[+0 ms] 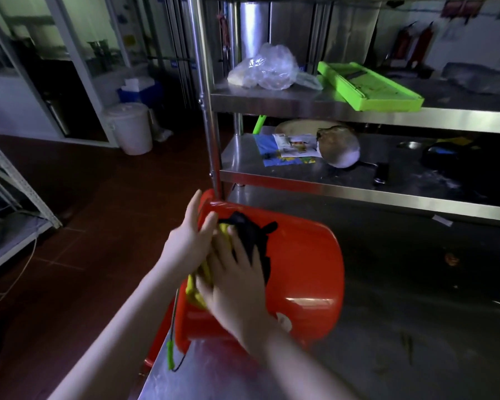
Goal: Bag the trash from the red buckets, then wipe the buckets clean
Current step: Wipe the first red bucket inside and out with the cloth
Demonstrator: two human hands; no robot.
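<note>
A red bucket lies on its side on the steel table, its mouth towards the table's left edge. My right hand presses a yellow cloth flat against the bucket's outer wall, fingers spread. A black piece of cloth or bag lies bunched on the wall just beyond those fingers. My left hand rests against the bucket's rim with straight fingers, its thumb beside the yellow cloth. The bucket's wire handle with a green grip hangs down at the mouth.
A steel shelf rack stands right behind the bucket, its post almost touching it. On the shelves lie a clear plastic bag, a green slicer, papers and a pan. A white lidded bucket stands on the red floor at far left.
</note>
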